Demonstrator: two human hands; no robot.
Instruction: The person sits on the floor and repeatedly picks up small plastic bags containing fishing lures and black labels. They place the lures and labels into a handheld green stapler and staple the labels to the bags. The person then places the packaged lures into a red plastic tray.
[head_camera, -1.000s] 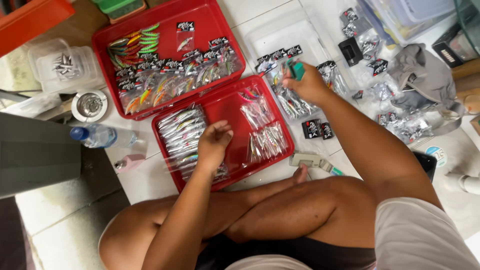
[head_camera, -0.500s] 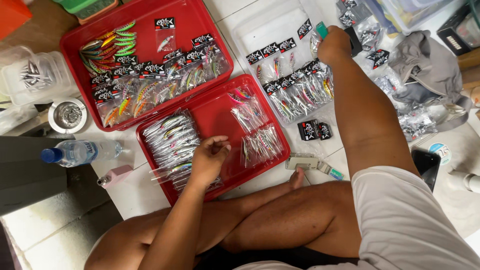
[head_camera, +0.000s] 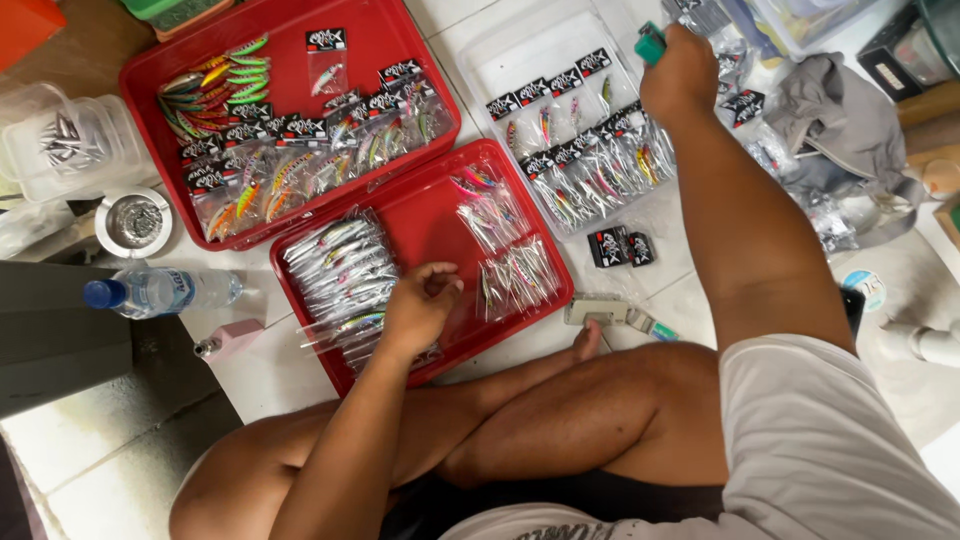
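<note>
I sit cross-legged on a white tiled floor. My left hand (head_camera: 420, 305) rests with curled fingers on the near red tray (head_camera: 430, 230), touching a stack of clear-bagged fishing lures (head_camera: 340, 275). More bagged lures (head_camera: 515, 280) lie to its right in the same tray. My right hand (head_camera: 685, 70) reaches far up and is closed on a small green object (head_camera: 650, 45), above a row of packaged lures with black header cards (head_camera: 590, 170) lying on a clear sheet.
A second red tray (head_camera: 400, 25) at the back holds colourful lures. A water bottle (head_camera: 160, 292), a pink lighter (head_camera: 228, 340), a round metal tin (head_camera: 135, 222) and a clear tub (head_camera: 60, 145) lie left. Grey cloth (head_camera: 840, 120) and loose bags lie right.
My right hand has moved farther away and to the right with the green object. My left hand has stayed on the bagged lures in the near tray.
</note>
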